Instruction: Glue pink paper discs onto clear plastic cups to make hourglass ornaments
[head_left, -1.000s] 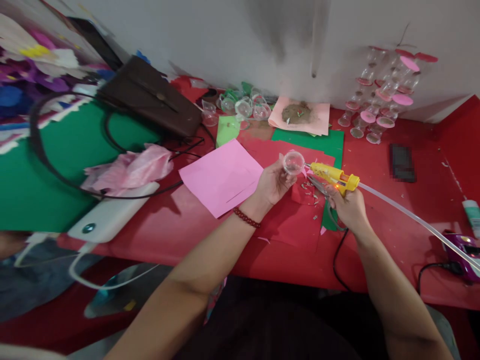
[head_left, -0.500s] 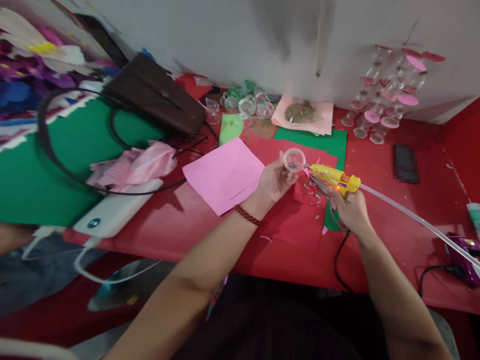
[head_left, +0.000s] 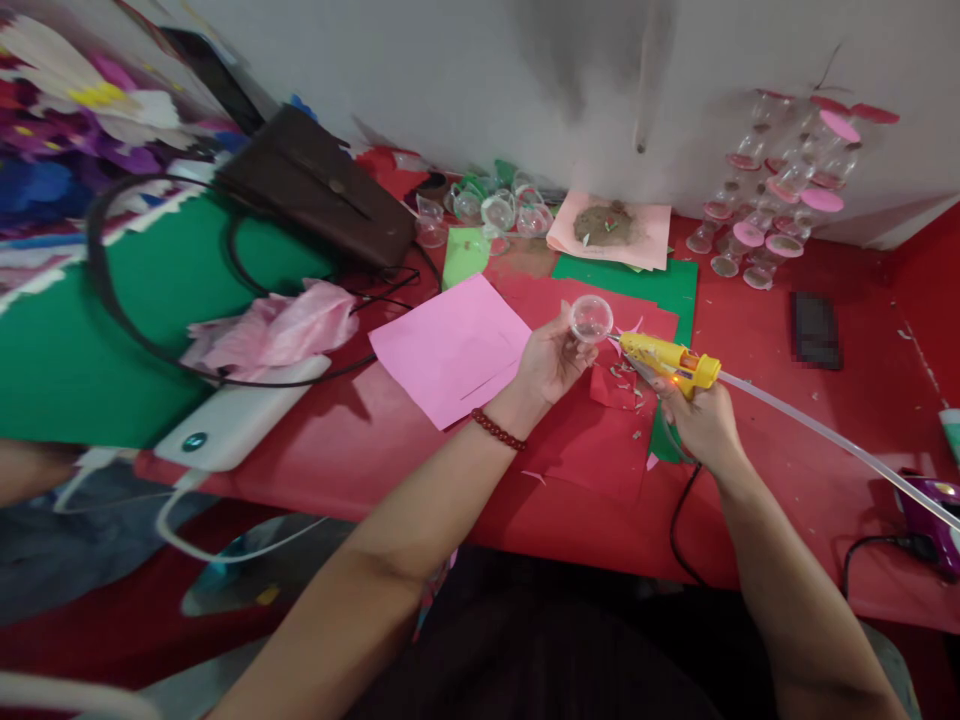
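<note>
My left hand (head_left: pixel 550 362) is closed around a small clear plastic cup (head_left: pixel 590 318), held up above the red table (head_left: pixel 750 400). My right hand (head_left: pixel 699 420) grips a yellow hot glue gun (head_left: pixel 667 358) with a long clear glue stick (head_left: pixel 832 442) sticking out behind it. The gun's nozzle points left and sits right at the cup's rim. A red bead bracelet (head_left: pixel 495 430) circles my left wrist. Under my hands lie red paper (head_left: pixel 600 440) and small paper scraps.
A pink sheet (head_left: pixel 450 345) lies left of my hands, with green sheets (head_left: pixel 660 280) behind. Several clear cups (head_left: pixel 495 210) sit by the wall and more hang at the right (head_left: pixel 780 180). A brown bag (head_left: pixel 315 190), black cable, white power bank (head_left: pixel 240 415), phone (head_left: pixel 815 328) and purple glue gun (head_left: pixel 930 510) are around.
The view has shifted slightly. My hands hold the same pose, with the glue gun's nozzle still at the cup.
</note>
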